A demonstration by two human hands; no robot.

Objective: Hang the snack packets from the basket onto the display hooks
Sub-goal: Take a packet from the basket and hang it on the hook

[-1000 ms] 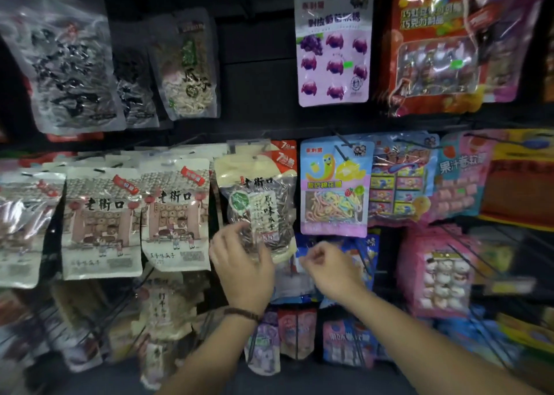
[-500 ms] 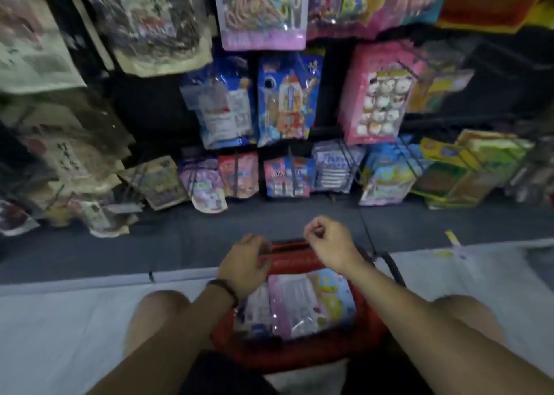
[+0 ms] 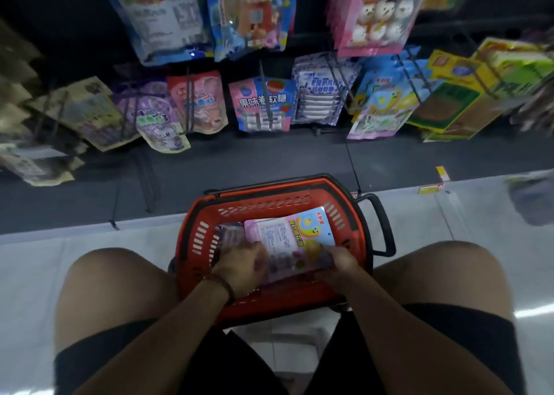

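A red plastic basket (image 3: 198,238) sits on the floor between my knees. On top inside it lies a pink and blue snack packet (image 3: 287,235) with a yellow smiling figure, and a purple packet (image 3: 229,232) shows beside it on the left. Both hands are down in the basket. My left hand (image 3: 239,267) rests on the packets at the pink one's left edge. At that packet's near right corner my right hand (image 3: 340,264) has its fingers closed on it. Rows of snack packets (image 3: 262,103) hang on the display hooks beyond the basket.
Black wire hooks (image 3: 335,79) stick out from the dark lowest rack, level with the basket's far rim. The black basket handle (image 3: 383,223) lies folded out to the right. Yellow-green packets (image 3: 467,97) crowd the right side. My bare knees flank the basket on the pale floor.
The view has swung down from the upper hooks to the floor. Both hands dropped from the hanging packets into the basket, and the right hand has closed on the pink packet.
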